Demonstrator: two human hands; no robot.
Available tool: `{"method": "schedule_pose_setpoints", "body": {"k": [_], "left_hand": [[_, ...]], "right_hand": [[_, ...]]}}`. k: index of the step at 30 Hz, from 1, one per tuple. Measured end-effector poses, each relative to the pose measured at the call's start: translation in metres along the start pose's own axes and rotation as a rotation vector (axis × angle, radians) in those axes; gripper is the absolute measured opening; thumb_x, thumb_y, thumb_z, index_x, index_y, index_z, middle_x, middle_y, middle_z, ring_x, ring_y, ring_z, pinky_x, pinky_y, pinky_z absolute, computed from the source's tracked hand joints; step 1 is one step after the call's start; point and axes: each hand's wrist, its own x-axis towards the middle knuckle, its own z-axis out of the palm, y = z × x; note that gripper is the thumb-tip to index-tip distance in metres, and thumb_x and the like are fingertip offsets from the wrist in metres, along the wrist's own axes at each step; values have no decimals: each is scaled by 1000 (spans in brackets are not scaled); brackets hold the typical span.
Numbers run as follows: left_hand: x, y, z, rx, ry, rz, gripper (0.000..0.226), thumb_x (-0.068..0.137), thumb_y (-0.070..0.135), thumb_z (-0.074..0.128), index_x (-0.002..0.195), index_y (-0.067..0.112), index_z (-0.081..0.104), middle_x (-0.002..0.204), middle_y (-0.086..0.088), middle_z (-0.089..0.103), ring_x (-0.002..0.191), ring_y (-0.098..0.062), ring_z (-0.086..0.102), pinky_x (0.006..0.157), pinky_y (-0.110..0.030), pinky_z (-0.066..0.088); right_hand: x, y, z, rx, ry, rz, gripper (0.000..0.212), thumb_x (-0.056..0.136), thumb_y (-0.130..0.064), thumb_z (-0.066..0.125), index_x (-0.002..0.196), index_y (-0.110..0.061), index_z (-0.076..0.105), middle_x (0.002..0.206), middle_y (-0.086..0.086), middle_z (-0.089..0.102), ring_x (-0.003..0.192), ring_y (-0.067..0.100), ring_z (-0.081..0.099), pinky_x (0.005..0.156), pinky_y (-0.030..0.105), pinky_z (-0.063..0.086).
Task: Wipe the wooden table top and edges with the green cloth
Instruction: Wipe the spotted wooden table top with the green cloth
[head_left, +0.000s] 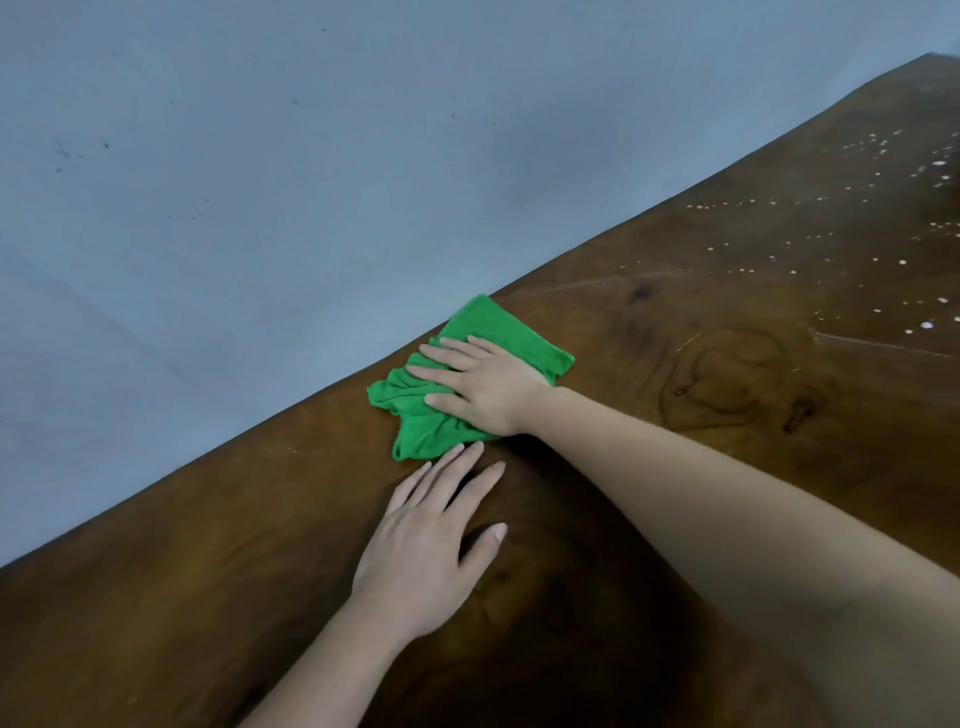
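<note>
Pressing flat: right hand (483, 384) | green cloth (509, 327) partly hidden beneath | left hand (421, 545) flat on table (675, 364)

A cloth (498, 327) lies at the far edge of the worktop (675, 338) beside the wall (260, 156), right hand (488, 387) flat on it, left hand (431, 545) just before it.

Legible markings: none that I can read. Green cloth (498, 325) under the right hand (488, 387): plain weave, no tag or print showing. Wooden table (208, 597) beneath the left hand (421, 551): grain and knots, with pale specks (904, 262) far to the right of the right hand, no lettering. Wall (260, 156) beyond the fingertips: dark smudges only, none that I can read as characters.
</note>
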Motion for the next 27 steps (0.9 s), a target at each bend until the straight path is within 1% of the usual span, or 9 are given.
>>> {"method": "schedule_pose_setpoints", "body": {"k": [3,9,12,15,18,20,22,24,27], "left_hand": [[1,1,0,2,-4,-5,66,111,73,16,173,52,9,183,24,-2,167,3,-10,139,-37,6],[2,1,1,12,-4,-19,77,102,81,-3,173,53,8,182,26,-5,166,3,-12,136,-33,-1],[2,0,4,-3,15,-19,76,104,81,2,173,52,15,183,23,2,168,0,-4,134,-34,2],[1,-2,7,2,19,-11,76,105,81,3,173,50,17,184,21,6,169,-2,0,134,-35,3],[0,-2,8,3,27,-2,80,103,81,-3,173,48,17,184,19,7,169,-4,2,136,-36,7],[0,-3,9,-1,24,0,82,102,82,-5,173,48,17,184,18,8,170,-5,3,136,-38,9],[1,-3,10,-11,27,1,81,104,81,-1,173,46,21,184,15,14,170,-8,8,135,-40,11],[1,-3,11,-11,17,2,81,104,83,4,173,45,22,184,13,14,170,-11,10,135,-42,11],[1,0,12,-1,-2,12,83,101,85,4,173,46,18,185,14,9,170,-11,7,135,-42,8]], "right_hand": [[-34,42,-8,16,38,108,68,111,-72,17,173,-45,15,184,-11,5,170,13,0,137,42,0],[-136,126,-18,47,142,507,70,109,-76,20,173,-47,16,184,-12,6,170,14,1,137,39,1],[-193,158,-15,52,191,750,78,105,-82,13,173,-47,13,184,-9,4,170,17,2,138,44,4],[-232,164,-9,58,218,981,82,103,-83,9,175,-43,8,185,-5,1,171,22,0,137,47,3],[-244,139,-1,66,231,1122,82,104,-79,4,176,-38,4,185,-1,-3,171,27,-3,137,51,1],[-242,112,5,74,230,1144,82,105,-76,2,176,-36,2,185,2,-4,171,30,-5,137,53,0],[-239,81,11,60,219,1105,82,105,-76,0,176,-35,-1,185,2,-5,170,32,-5,137,54,0],[-239,47,19,42,202,1014,82,105,-77,-1,175,-35,-2,184,0,-6,170,32,-6,137,55,-1],[-253,5,31,23,163,850,81,105,-79,-2,175,-39,-4,183,-5,-10,170,27,-12,137,53,-3]]}}
